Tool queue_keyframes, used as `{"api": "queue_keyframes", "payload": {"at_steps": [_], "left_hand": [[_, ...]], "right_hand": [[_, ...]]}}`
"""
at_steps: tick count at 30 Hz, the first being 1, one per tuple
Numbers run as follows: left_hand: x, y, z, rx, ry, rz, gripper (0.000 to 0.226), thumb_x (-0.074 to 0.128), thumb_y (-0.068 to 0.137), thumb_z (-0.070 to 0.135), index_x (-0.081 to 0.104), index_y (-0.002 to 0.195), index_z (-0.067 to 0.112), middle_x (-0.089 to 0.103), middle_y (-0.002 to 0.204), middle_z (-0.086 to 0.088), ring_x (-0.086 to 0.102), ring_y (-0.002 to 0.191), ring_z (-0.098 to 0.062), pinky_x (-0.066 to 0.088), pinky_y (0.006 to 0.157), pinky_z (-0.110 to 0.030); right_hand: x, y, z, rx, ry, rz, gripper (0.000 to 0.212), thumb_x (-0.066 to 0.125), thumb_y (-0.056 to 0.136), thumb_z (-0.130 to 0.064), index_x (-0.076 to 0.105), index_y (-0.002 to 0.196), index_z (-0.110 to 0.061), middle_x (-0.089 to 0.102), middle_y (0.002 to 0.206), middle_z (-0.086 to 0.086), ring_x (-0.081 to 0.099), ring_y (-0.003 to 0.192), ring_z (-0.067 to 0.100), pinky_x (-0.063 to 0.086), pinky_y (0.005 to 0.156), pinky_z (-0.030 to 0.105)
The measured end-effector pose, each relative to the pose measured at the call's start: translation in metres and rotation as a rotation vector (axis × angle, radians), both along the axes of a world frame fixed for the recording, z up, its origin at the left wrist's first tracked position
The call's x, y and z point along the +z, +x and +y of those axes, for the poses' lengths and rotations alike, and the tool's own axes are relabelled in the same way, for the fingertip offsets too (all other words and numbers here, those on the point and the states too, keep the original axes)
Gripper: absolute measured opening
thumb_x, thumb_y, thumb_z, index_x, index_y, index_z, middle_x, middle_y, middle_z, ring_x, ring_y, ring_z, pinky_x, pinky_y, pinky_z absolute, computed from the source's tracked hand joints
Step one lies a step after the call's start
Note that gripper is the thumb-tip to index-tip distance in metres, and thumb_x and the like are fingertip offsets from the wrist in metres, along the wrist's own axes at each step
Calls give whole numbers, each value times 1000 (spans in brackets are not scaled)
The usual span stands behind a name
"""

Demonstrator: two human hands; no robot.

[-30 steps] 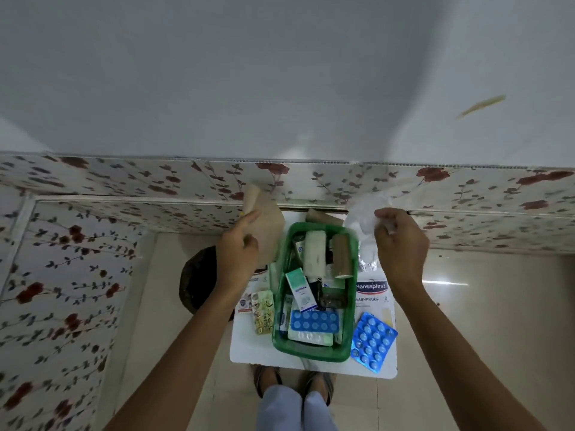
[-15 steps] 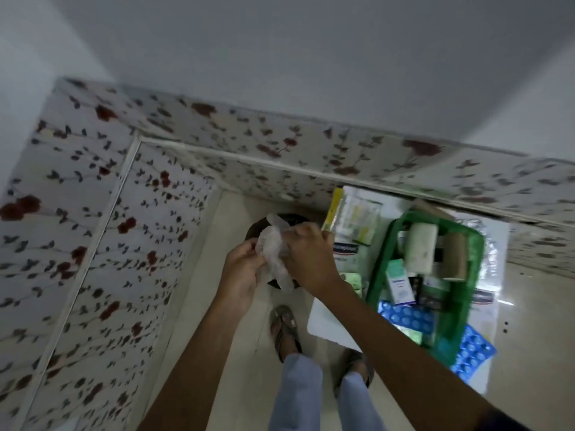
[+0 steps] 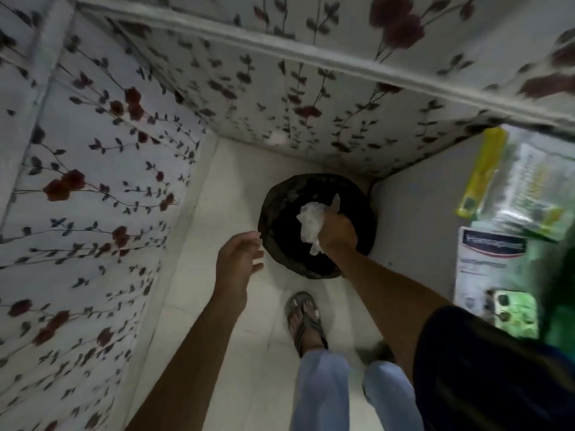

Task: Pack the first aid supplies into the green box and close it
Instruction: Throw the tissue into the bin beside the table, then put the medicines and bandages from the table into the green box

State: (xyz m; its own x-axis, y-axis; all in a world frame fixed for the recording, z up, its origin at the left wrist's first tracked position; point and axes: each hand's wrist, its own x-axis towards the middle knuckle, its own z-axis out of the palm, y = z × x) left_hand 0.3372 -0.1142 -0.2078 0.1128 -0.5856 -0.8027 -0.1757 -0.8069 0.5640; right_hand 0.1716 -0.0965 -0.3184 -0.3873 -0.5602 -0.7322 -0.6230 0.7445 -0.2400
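My right hand (image 3: 337, 233) is closed around a crumpled clear plastic wrapper (image 3: 311, 225) and holds it over the mouth of a black-lined bin (image 3: 280, 213) on the floor. My left hand (image 3: 238, 259) hovers just left of the bin's rim, fingers apart and empty. At the right edge a white table (image 3: 413, 219) carries a yellow-green packet (image 3: 510, 185), a plaster box (image 3: 488, 253) and a green blister strip (image 3: 516, 312). Only a blurred sliver of the green box (image 3: 560, 306) shows at the far right.
Floral-papered walls (image 3: 102, 169) close in on the left and behind the bin, forming a narrow corner. My sandalled foot (image 3: 305, 321) stands on the pale tiled floor just below the bin, close to the table's left edge.
The view swung left and down toward the bin. Both hands held the wrapper before; my left hand has let go, and my right hand has carried the wrapper over the bin.
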Motion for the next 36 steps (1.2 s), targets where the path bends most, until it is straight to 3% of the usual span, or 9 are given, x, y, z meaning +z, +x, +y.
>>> {"api": "queue_keyframes", "payload": {"at_steps": [4,9,13,15,19,24,27,32,36], "left_hand": [[-14,-2,-7,-11,1,33,18,52,88,9,62,83,22,64,89,-1,59,81,-18,49,74,-32],[13,-17,-8,-27,-10,74,17,53,86,8,60,90,23,65,94,-5,59,80,-18,49,74,-32],[46,-41,-6,-89,-44,147,20,46,90,7,62,94,18,67,95,-8,63,80,-21,51,73,-31],[67,-57,1,-98,-62,173,19,45,91,7,61,100,14,68,96,-10,64,81,-23,53,74,-31],[113,-90,26,-90,-111,230,19,45,91,5,62,97,13,67,94,-11,64,80,-24,54,72,-31],[158,-127,83,-118,-130,265,19,43,93,3,59,102,8,67,94,-12,64,73,-19,54,65,-24],[169,-148,117,-174,-105,274,19,44,92,3,61,98,9,68,90,-10,65,69,-14,53,67,-24],[158,-176,153,-288,-102,31,20,59,85,8,61,102,18,64,102,-2,60,92,-20,51,79,-34],[146,-193,148,-415,-201,-221,55,69,80,24,47,128,8,57,116,-8,54,99,-18,43,81,-31]], "right_hand": [[-24,-1,2,77,177,-61,77,57,86,-31,10,147,-19,21,153,15,26,138,36,34,109,50],[15,-5,6,241,132,-114,38,39,94,-18,44,131,-8,45,138,18,44,125,34,39,102,38],[96,-9,8,252,-24,-182,35,37,95,-15,57,123,-14,57,132,10,51,122,26,38,99,31],[145,-18,21,124,-113,-267,33,39,93,-12,61,118,-16,62,127,5,54,118,21,38,96,28],[228,-48,70,-243,-372,-407,26,50,86,-1,69,102,-9,73,102,9,63,87,15,48,86,28],[301,-105,143,-309,-550,-454,27,53,82,-5,67,88,-27,67,73,-12,63,70,7,51,71,26],[317,-146,176,-375,-593,-408,36,55,85,-6,64,78,-40,69,72,-9,65,68,12,53,71,35],[329,-212,214,-552,-634,-333,39,53,87,2,67,78,-33,69,67,-13,61,60,5,52,68,30],[342,-230,223,-571,-636,-320,30,54,88,-2,68,80,-27,69,75,-4,62,62,6,54,68,21]]}}
